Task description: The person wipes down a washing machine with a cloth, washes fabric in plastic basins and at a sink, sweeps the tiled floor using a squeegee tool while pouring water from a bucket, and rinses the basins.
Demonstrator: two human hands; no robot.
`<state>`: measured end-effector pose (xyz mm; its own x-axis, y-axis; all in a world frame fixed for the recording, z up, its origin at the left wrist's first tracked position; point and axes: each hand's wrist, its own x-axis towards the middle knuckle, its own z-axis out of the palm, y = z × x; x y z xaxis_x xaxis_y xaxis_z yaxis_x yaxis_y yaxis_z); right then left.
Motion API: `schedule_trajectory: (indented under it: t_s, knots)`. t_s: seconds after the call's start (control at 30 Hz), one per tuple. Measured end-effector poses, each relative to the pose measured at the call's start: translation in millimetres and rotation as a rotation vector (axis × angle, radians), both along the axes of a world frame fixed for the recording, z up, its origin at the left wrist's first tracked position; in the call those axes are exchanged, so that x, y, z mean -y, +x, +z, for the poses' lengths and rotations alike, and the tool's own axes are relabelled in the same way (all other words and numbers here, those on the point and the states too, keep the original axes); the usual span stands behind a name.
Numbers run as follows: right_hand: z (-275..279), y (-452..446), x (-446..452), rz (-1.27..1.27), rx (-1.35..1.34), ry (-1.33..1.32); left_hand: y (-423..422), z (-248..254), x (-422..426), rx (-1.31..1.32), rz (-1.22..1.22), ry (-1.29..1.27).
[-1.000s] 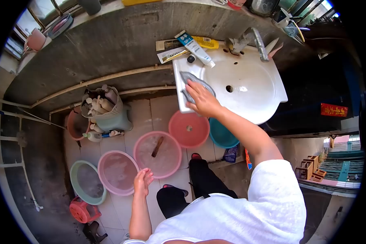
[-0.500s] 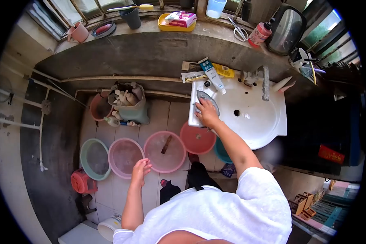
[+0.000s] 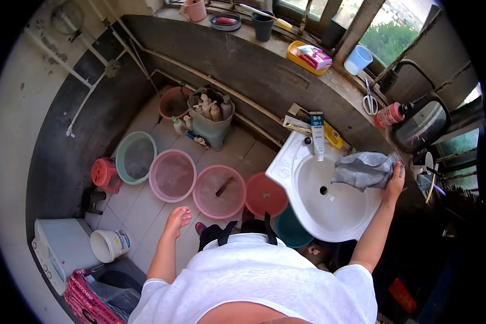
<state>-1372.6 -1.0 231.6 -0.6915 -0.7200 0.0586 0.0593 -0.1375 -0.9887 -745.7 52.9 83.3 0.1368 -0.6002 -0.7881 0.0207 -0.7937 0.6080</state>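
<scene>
Cloth (image 3: 362, 171), grey, bunched over sink's (image 3: 306, 186) R rear side; R hand's (image 3: 396, 182) fingers closed on its edge. L hand (image 3: 178, 220) held low nr pink tubs (image 3: 173, 175), fingers part-curled, approx. half open, nothing gripped.

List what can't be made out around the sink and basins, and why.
All in the head view:
- White ceramic sink, back right part: covered by the grey cloth.
- Right hand, full grip: partly hidden by the cloth.
- Teal plastic basin, one side: hidden under the sink.
- Pale plastic bottles, lower parts: hidden inside the pale green bin.
- Red rectangular label: too dark and small to read.
</scene>
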Motion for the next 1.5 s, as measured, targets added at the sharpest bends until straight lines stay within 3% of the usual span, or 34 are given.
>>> schedule_trajectory:
  t_s: [0.1, 0.17, 0.27, 0.43, 0.53, 0.63, 0.77, 0.83, 0.9, 0.93, 1.0, 1.13, 1.2, 1.27, 1.37, 1.43, 1.5]
  knots:
    - [-56, -41, -8, -0.148, -0.102, 0.298, 7, -8, -16, -0.003, 0.044, 0.010]
    - [-95, -53, -19, -0.018, 0.014, 0.355, 12, -12, -27, 0.017, 0.043, 0.043]
    - [-127, -54, -22, -0.041, 0.110, 0.333, 30, -21, -53, 0.089, 0.106, 0.075]
    - [-137, -49, -25, -0.034, 0.199, 0.352, 69, -39, -102, 0.155, 0.208, 0.161]
    - [-142, -53, -38, -0.177, 0.151, 0.585, 84, -45, -135, 0.199, 0.261, 0.228]
    - [-166, -76, -65, -0.131, 0.062, 0.644, 96, -50, -167, 0.194, 0.317, 0.252]
    - [-168, -47, -90, -0.308, -0.040, 0.688, 121, -70, -210, 0.145, 0.357, 0.223]
    - [-143, 29, -96, -0.375, -0.238, 0.613, 135, -77, -231, 0.105, 0.396, 0.213]
    - [-148, 57, -104, -0.393, -0.545, 0.733, 151, -81, -249, 0.110, 0.436, 0.196]
    - [-150, 74, -107, -0.381, -0.559, 0.732, 160, -81, -260, 0.101, 0.450, 0.204]
    - [-160, 110, -110, -0.257, -0.853, 0.807, 182, -77, -283, 0.127, 0.462, 0.190]
    - [-181, 176, -88, 0.050, -0.682, 0.635, 227, -96, -359, 0.156, 0.665, 0.140]
    - [-177, 227, -71, 0.252, -1.031, 0.795, 242, -107, -404, 0.142, 0.772, 0.162]
    - [-169, 280, -61, 0.383, -1.001, 0.738, 248, -98, -432, 0.159, 0.943, 0.199]
    - [-172, 328, -44, 0.561, -0.960, 0.669, 250, -144, -503, 0.149, 0.865, 0.186]
    - [-168, 359, -33, 0.661, -0.837, 0.743, 235, -135, -511, 0.133, 0.948, 0.258]
    - [-214, 334, -1, 0.731, -0.967, 0.651, 212, -134, -516, 0.115, 1.034, 0.331]
